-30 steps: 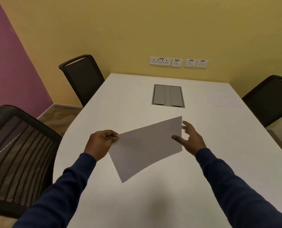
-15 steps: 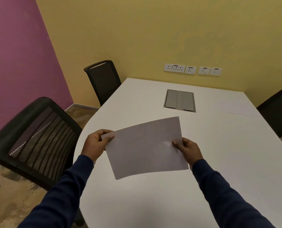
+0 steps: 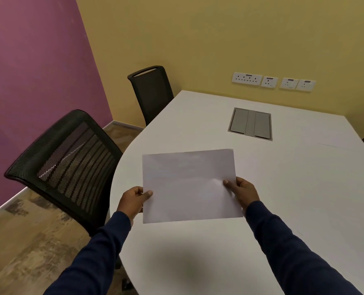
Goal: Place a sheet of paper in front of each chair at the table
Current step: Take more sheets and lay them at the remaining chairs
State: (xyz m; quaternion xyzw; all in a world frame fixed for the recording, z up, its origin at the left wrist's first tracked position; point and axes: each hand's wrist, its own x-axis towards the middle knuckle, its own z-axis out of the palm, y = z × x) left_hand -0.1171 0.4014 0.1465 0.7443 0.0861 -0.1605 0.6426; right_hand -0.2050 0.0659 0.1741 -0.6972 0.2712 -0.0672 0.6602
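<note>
Just left: mesh chair (image 3: 68, 165), nr table (image 3: 293, 199).

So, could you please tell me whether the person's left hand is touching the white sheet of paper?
Touching. The head view shows the left hand pinching the white sheet of paper at its left edge, thumb on top.

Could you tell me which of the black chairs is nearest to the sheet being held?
The mesh-backed chair at the table's curved left edge, beside the left hand; the others stand farther off.
</note>
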